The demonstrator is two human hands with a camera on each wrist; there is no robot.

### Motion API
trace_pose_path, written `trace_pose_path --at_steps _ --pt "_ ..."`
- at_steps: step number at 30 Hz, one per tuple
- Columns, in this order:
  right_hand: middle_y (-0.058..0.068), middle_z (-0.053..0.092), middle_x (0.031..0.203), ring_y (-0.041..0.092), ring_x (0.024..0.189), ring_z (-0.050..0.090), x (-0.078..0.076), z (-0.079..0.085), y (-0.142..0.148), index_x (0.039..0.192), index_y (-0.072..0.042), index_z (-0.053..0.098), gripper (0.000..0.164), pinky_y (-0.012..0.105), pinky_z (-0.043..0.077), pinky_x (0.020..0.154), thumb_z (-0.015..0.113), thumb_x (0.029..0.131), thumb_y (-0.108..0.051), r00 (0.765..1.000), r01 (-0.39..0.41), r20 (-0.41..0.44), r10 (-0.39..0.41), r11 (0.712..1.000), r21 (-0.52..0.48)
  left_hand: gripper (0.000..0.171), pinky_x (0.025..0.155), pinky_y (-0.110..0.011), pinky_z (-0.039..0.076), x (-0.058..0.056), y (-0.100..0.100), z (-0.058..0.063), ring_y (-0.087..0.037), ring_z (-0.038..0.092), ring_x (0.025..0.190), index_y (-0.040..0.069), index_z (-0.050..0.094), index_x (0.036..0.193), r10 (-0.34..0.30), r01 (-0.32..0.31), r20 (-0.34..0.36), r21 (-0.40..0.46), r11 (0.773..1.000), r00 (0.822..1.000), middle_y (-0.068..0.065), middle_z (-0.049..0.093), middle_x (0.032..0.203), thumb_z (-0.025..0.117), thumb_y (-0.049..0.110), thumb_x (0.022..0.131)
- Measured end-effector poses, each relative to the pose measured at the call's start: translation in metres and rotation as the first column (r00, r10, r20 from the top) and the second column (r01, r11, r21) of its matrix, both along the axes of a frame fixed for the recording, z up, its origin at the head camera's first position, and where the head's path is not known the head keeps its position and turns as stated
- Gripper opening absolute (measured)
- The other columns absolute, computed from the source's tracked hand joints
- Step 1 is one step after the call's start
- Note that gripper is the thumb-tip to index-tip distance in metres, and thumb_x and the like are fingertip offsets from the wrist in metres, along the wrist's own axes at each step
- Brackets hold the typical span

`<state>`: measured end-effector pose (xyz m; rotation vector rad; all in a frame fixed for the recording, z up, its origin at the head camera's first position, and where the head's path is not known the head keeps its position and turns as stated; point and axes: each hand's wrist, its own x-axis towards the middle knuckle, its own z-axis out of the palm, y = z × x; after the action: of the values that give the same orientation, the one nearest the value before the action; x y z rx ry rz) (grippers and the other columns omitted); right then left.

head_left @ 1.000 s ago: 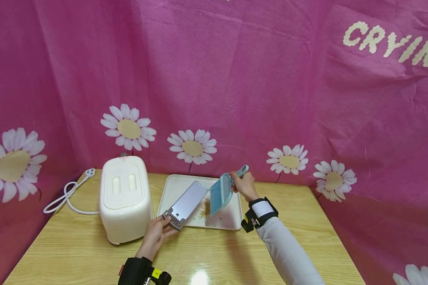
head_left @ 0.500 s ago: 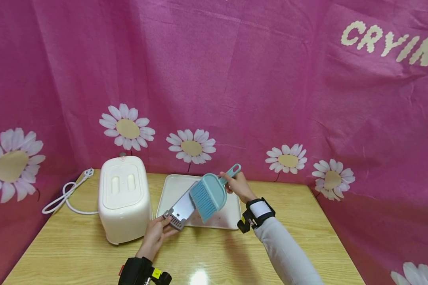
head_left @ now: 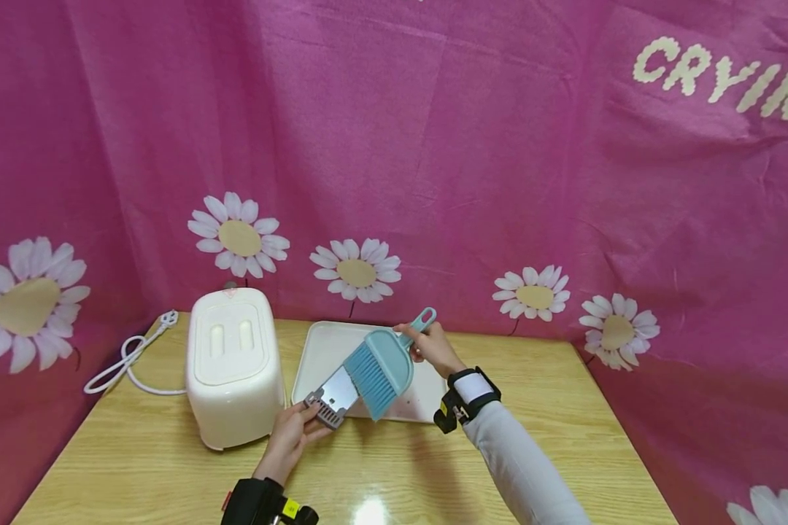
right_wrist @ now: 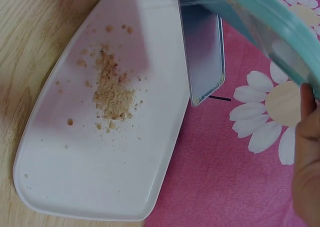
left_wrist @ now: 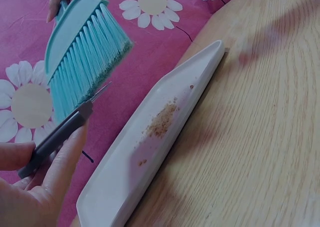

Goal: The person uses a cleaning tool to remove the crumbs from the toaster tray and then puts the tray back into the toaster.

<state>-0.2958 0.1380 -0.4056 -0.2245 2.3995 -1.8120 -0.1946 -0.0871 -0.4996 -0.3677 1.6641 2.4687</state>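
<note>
My left hand (head_left: 290,437) pinches the grey slotted end of a flat metal crumb tray (head_left: 339,392), held tilted above a white tray (head_left: 319,345). With my right hand (head_left: 437,347) I grip the handle of a light-blue hand brush (head_left: 391,357). Its bristles lie over the crumb tray's far part, which they hide in the head view; the left wrist view shows them at its upper face. Below, a heap of brown crumbs (right_wrist: 114,92) lies on the white tray, with loose bits scattered around it.
A white toaster (head_left: 233,364) stands left of the white tray, its cord (head_left: 128,357) looped on the wooden table (head_left: 538,430). A pink cloth (head_left: 433,182) with daisies hangs behind the table and along its sides.
My right hand has carried the brush leftward from over the white tray onto the crumb tray, then slightly down toward its grey end. My left hand has stayed nearly still.
</note>
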Motion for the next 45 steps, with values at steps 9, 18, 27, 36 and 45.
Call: trace_pose_path --at_steps 9,18,27,36,45 --pt "0.003 0.052 0.055 0.007 0.039 0.043 -0.005 -0.007 0.004 0.107 0.006 0.062 0.027 0.018 0.036 0.039 0.05 0.09 -0.011 0.99 0.134 -0.043 -0.135 0.991 -0.025 0.04 0.074 -0.037 0.054 0.0 -0.001 0.0 -0.02 0.062 0.082 -0.02 0.031 0.125 0.003 -0.003 0.009 -0.003 1.0 1.0 -0.033 0.05 0.115 0.038 0.002 0.094" --pt "0.003 0.052 0.054 0.005 0.038 0.046 -0.006 -0.007 0.009 0.107 0.009 0.06 0.026 0.015 0.04 0.038 0.048 0.089 -0.006 0.973 0.231 -0.004 -0.232 0.971 -0.065 0.039 0.075 -0.039 0.053 -0.001 -0.001 0.0 -0.024 0.062 0.086 -0.02 0.031 0.126 0.012 -0.012 0.012 -0.002 1.0 1.0 -0.034 0.048 0.117 0.038 0.002 0.094" --pt "0.006 0.054 0.057 0.005 0.038 0.046 -0.003 -0.011 0.015 0.107 0.008 0.06 0.026 0.015 0.041 0.038 0.049 0.09 -0.009 0.962 0.272 0.014 -0.271 0.961 -0.049 0.039 0.074 -0.037 0.054 -0.001 -0.001 0.0 -0.021 0.062 0.083 -0.02 0.031 0.126 0.014 -0.014 0.012 -0.016 1.0 1.0 -0.033 0.05 0.115 0.038 0.002 0.094" --pt "0.002 0.049 0.051 0.005 0.04 0.047 0.004 -0.015 0.028 0.109 0.007 0.059 0.028 0.015 0.042 0.039 0.047 0.091 -0.01 0.967 0.253 0.041 -0.252 0.967 -0.013 0.04 0.073 -0.037 0.054 -0.001 -0.002 -0.004 -0.017 0.061 0.08 -0.022 0.031 0.125 0.025 -0.025 -0.001 -0.018 1.0 1.0 -0.034 0.05 0.114 0.039 0.001 0.093" --pt "0.002 0.049 0.049 0.006 0.039 0.046 0.009 -0.015 0.037 0.103 0.007 0.061 0.026 0.016 0.041 0.039 0.05 0.089 -0.012 0.97 0.242 0.011 -0.242 0.97 0.007 0.041 0.076 -0.04 0.053 0.0 -0.003 -0.006 -0.02 0.062 0.083 -0.022 0.029 0.125 0.019 -0.019 0.012 -0.009 1.0 1.0 -0.035 0.048 0.115 0.039 0.002 0.093"
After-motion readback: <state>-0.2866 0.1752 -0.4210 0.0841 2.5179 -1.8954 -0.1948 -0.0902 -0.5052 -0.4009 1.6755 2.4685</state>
